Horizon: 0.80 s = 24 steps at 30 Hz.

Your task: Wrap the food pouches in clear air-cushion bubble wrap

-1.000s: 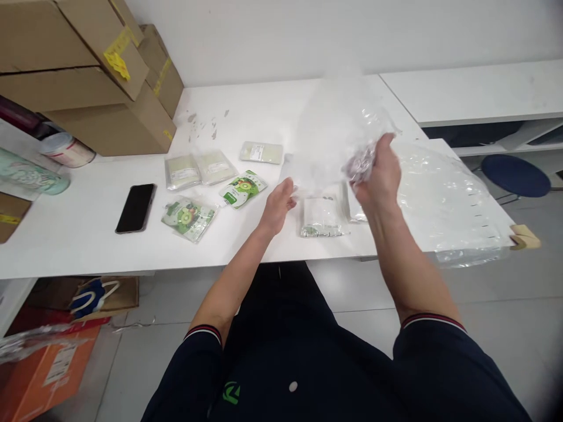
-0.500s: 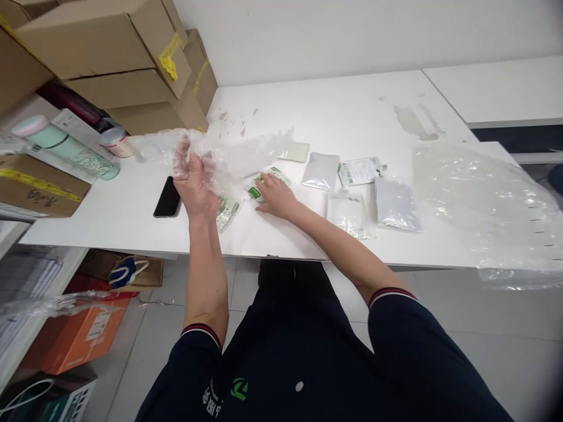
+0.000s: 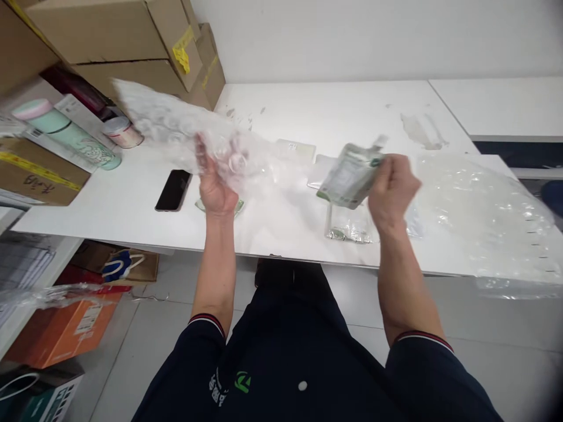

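My left hand (image 3: 219,190) holds up a sheet of clear bubble wrap (image 3: 169,120). The wrap partly covers its fingers and spreads out to both sides. Over the right part of the table, my right hand (image 3: 393,187) grips a green-and-white pouch (image 3: 350,177) by its edge, blurred by motion. Below that pouch lies a clear plastic packet (image 3: 349,220). A silver packet (image 3: 314,174) and a pale flat packet (image 3: 299,151) lie to its left, partly hidden. Green edges of another packet (image 3: 239,206) show beside my left wrist.
A phone (image 3: 173,190) lies on the white table (image 3: 281,231). Behind it stand a tin (image 3: 123,132), a mint bottle (image 3: 65,135) and stacked cardboard boxes (image 3: 109,35). More bubble wrap (image 3: 497,217) drapes over the right front edge.
My right hand has left the green packet in the middle and moved right, now raised with a green-and-white pouch in it. My left hand has shifted right and the bubble wrap is lifted higher.
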### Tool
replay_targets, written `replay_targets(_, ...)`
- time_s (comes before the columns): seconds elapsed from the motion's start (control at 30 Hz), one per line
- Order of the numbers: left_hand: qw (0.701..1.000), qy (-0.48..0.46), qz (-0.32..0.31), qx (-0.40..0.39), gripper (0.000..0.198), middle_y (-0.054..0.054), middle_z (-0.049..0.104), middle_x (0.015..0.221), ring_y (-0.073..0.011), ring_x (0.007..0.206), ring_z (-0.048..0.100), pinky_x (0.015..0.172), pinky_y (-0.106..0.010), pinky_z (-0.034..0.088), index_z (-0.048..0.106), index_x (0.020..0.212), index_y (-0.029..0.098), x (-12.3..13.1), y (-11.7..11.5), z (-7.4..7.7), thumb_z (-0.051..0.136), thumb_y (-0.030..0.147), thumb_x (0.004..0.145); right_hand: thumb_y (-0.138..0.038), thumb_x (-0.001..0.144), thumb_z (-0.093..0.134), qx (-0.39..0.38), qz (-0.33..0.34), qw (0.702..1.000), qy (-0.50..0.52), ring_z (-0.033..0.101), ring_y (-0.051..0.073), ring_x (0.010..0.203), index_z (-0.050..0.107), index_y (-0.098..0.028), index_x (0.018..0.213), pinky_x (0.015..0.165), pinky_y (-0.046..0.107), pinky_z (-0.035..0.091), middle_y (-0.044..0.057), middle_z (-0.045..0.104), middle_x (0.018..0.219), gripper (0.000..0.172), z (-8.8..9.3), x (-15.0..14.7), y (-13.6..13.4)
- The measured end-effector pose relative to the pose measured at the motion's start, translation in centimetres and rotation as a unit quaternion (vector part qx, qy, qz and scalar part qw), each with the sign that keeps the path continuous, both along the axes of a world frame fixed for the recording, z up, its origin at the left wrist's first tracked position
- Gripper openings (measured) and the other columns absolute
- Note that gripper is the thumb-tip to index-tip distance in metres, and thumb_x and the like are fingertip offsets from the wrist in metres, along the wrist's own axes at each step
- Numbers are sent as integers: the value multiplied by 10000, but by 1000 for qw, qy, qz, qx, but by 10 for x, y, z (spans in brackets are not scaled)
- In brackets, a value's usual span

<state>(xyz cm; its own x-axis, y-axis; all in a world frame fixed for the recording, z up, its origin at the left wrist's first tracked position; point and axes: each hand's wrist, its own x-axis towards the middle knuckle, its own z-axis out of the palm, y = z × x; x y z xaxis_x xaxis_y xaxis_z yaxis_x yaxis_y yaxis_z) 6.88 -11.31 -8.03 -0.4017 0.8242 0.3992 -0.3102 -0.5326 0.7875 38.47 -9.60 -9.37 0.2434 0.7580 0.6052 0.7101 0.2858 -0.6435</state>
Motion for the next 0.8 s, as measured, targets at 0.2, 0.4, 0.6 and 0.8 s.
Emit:
replay_targets(0.2, 904, 149, -107, -387, 650, -60, 724, 853, -135, 585, 673, 477, -208, 444, 501, 1387, 169, 30, -45, -56, 734, 395, 823, -456, 1015, 334, 78, -55, 995, -32, 603, 225, 821, 612, -262, 945, 763, 403, 462, 68, 587, 873, 346, 26, 37, -26)
replay_targets(0.4, 849, 250, -83, -458, 864, 7, 658, 666, -118, 446, 566, 453, -228, 449, 222, 1550, 168, 33, -78, -78, 674, 413, 856, -364, 1021, 361, -53, 172, 968, -174, 531, 214, 756, 662, -231, 1001, 696, 364, 453, 48, 526, 697, 330, 13, -43, -37)
replay_targets(0.6, 897, 138, -160, -388, 790, 22, 635, 752, -77, 516, 540, 506, -191, 467, 368, 1501, 221, 19, -92, -79, 669, 252, 771, -234, 1031, 290, -71, 432, 843, -313, 588, 242, 791, 673, -142, 1051, 638, 374, 482, 136, 682, 862, 394, -39, -141, -81)
replay_targets(0.8, 884, 118, -163, -422, 988, -100, 491, 1443, -96, 907, 652, 846, -262, 555, 133, 1581, 344, -14, -118, -71, 611, 164, 735, -508, 984, 449, -67, 485, 830, -265, 615, 282, 1104, 611, -126, 1263, 960, 446, 513, 159, 663, 1244, 500, -66, -123, -80)
